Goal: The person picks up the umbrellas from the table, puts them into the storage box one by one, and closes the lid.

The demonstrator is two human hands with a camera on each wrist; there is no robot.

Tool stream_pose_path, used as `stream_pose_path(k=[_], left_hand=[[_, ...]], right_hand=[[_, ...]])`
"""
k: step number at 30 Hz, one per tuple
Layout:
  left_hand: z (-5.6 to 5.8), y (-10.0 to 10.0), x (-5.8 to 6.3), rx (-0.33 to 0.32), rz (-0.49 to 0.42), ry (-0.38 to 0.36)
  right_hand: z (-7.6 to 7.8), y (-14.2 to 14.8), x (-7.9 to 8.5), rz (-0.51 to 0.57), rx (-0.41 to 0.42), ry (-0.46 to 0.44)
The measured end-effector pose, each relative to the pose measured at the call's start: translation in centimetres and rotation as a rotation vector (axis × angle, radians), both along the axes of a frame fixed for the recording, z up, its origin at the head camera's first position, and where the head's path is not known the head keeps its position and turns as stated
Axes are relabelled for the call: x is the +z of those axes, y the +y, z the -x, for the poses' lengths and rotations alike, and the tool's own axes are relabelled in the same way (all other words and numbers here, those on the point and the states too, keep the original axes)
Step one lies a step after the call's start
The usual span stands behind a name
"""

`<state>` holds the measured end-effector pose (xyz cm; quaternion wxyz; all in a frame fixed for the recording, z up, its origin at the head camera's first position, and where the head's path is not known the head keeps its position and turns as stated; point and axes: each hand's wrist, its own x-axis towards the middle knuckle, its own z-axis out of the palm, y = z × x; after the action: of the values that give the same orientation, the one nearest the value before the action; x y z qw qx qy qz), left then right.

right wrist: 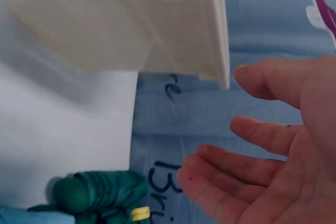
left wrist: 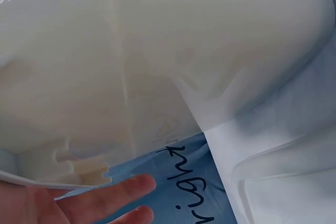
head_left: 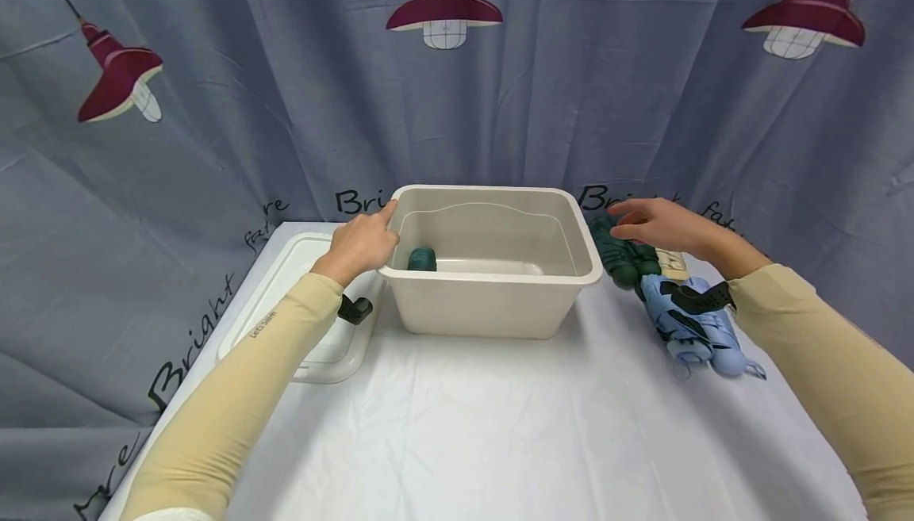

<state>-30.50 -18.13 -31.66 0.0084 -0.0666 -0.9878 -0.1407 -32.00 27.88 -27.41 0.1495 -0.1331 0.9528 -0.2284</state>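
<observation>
Because bin wall [head_left: 481, 307] hides base, green bundle [head_left: 422, 259] inside only partly visible.

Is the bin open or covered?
The bin is open: a green bundle shows inside; the white lid lies on the table.

Bin [head_left: 489, 307]: on the tabletop [head_left: 500, 426]!
Roll [head_left: 422, 259]: inside, left end.
Lid [head_left: 337, 353]: out left.
Bundles [head_left: 703, 331]: out right.
Curtain [head_left: 607, 93]: behind.
</observation>
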Motion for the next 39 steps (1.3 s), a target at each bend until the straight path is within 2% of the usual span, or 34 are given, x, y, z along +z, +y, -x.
stream_pose_path(k=[6, 15, 27, 39], left_hand=[[-0.2, 0.1, -0.1, 0.016, -0.024, -0.012], [-0.2, -0.1, -0.2, 0.047, -0.013, -0.024], [-0.1, 0.1, -0.2, 0.064, 0.003, -0.036], [-0.2, 0.2, -0.3, 0.064, 0.012, -0.034]], right_hand=[[0.1, 2.0, -1.2, -0.039, -0.024, -0.03], [-0.4, 4.2, -2.5, -0.052, -0.023, -0.113], [-0.8, 6.6, -4.2, -0.024, -0.021, -0.213], [-0.9, 8.4, -6.0, 0.009, -0.076, -0.316]])
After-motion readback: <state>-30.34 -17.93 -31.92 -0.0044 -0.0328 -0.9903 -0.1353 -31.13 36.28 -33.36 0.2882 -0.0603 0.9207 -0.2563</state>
